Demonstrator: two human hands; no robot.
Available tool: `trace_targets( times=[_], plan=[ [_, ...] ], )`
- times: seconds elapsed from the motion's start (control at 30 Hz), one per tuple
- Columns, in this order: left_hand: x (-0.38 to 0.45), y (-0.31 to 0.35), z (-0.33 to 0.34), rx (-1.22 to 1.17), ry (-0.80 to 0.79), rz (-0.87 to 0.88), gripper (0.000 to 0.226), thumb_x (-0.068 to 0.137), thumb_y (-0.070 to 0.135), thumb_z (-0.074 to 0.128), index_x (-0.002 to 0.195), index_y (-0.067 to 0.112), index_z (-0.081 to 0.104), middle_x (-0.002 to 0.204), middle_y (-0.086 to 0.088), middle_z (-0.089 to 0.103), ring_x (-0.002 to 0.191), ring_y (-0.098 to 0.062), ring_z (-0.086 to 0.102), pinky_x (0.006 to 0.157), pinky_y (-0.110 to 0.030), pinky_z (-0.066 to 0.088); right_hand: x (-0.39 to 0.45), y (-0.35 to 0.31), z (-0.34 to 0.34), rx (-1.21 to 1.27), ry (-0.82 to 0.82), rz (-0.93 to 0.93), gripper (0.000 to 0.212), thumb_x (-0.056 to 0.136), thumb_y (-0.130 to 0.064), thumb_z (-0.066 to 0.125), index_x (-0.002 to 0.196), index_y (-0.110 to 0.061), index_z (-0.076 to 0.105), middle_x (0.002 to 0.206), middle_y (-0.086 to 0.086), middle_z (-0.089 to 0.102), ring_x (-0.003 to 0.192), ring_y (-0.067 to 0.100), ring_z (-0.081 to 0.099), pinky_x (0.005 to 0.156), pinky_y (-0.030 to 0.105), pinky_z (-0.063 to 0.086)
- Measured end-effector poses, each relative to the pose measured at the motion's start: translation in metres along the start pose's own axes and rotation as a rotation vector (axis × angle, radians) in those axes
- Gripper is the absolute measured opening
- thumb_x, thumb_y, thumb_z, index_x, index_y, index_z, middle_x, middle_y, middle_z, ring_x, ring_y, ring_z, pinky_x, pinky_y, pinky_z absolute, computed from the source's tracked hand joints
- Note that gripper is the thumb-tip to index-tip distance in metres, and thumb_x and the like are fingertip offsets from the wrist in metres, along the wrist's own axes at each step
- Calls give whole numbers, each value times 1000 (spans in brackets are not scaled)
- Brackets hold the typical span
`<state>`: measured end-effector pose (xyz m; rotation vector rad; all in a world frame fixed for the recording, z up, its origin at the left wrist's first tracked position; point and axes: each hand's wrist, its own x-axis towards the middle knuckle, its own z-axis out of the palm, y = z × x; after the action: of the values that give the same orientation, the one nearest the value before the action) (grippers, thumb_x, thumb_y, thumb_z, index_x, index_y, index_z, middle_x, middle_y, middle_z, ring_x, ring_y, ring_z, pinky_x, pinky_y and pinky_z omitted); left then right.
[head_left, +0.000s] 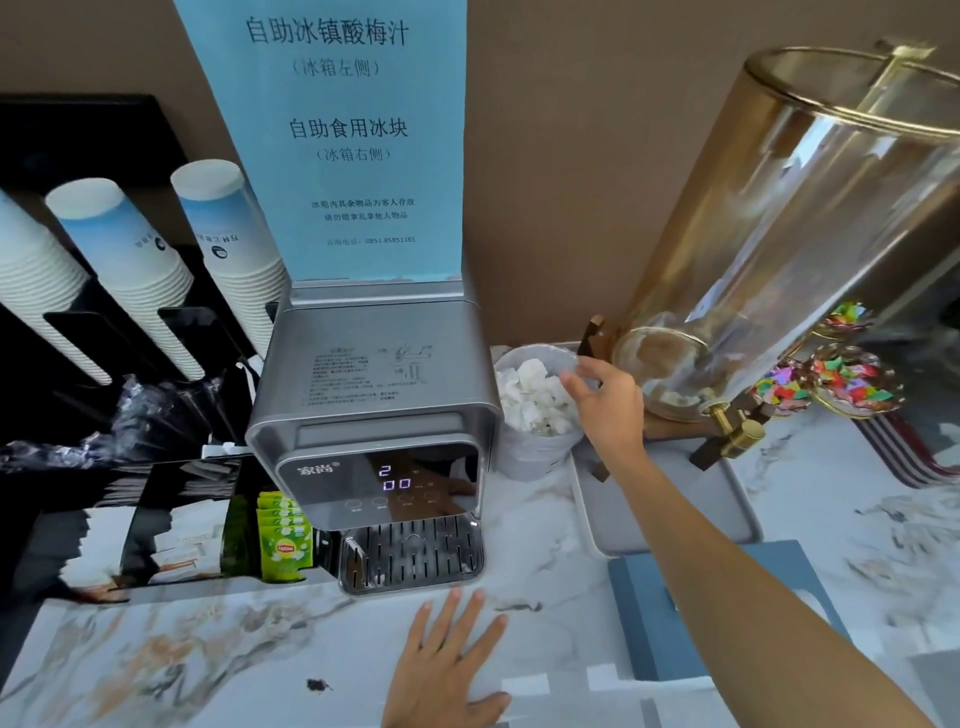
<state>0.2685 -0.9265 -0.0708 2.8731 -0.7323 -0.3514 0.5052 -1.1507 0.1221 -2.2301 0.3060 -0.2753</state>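
My right hand reaches out over the right rim of a small grey bin lined with a clear bag and filled with crumpled white tissues. Its fingers are loosely spread, with nothing visible in them. My left hand lies flat, fingers straight, on the marble counter just in front of a silver water dispenser. The dispenser's drip tray holds no cup, and its display shows digits.
Stacks of paper cups lean in a black holder at the left, with green tea bags below. A blue sign stands behind the dispenser. A large glass drink jar with brass tap stands right, beside candy dishes, a grey tray and a blue tissue box.
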Motion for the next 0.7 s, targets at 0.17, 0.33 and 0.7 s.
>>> trace_targets(
  times=[0.17, 0.33, 0.7],
  plan=[
    [1, -1, 1, 6, 25, 1, 86, 78, 81, 49, 148, 31, 45, 157, -10, 42, 149, -27, 13, 112, -54, 20, -20, -1, -16, 113, 8, -17, 37, 89, -29, 69, 123, -13, 68, 120, 4, 72, 114, 19, 63, 98, 35, 49],
    [1, -5, 12, -39, 95, 16, 80, 81, 76, 50, 146, 30, 49, 155, -8, 45, 148, -32, 27, 110, -61, 31, -75, 30, -59, 246, 54, 29, 29, 91, -27, 68, 116, -14, 71, 103, -4, 73, 84, -5, 64, 76, 16, 52],
    [2, -3, 16, -39, 161, 44, 80, 74, 67, 62, 142, 27, 55, 153, -10, 48, 144, -32, 36, 110, -60, 31, -159, 151, -175, -140, 114, 300, 29, 84, -12, 75, 112, -6, 71, 115, 13, 71, 107, 31, 64, 91, 41, 50]
  ],
)
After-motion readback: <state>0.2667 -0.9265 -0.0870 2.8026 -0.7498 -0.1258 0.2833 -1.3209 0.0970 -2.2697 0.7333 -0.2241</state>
